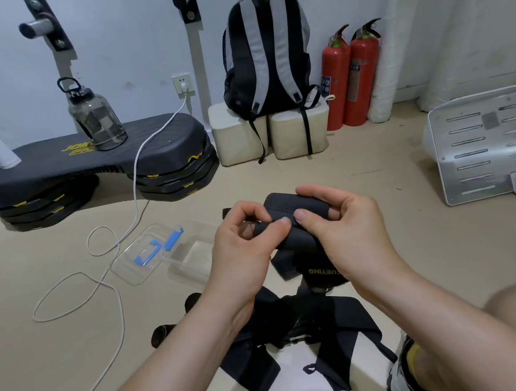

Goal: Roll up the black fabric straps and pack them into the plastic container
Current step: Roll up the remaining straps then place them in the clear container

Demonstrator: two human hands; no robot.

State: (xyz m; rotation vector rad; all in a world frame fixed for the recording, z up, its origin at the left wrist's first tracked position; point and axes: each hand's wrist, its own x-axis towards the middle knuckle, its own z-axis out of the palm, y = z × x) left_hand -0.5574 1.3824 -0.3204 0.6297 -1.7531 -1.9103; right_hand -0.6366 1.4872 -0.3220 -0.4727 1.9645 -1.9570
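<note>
Both hands hold one black fabric strap (296, 207) above the floor. My left hand (243, 245) pinches its rolled end between thumb and fingers. My right hand (347, 227) grips the wider part, thumb on top. The strap's tail with yellow lettering (320, 275) hangs down below the hands. Loose black straps (298, 332) lie in a heap on the floor between my knees. Two small rolled straps (191, 301) (161, 333) lie left of my left forearm. The clear plastic container (193, 260) sits open on the floor left of my hands, its lid (147, 253) with blue clips beside it.
A white cable (111, 276) loops over the floor at the left. Behind it are a black step platform (92, 166) with a water bottle (93, 117), a backpack (267, 59) on white blocks, and two red fire extinguishers (352, 75). A metal housing (486, 147) is at the right.
</note>
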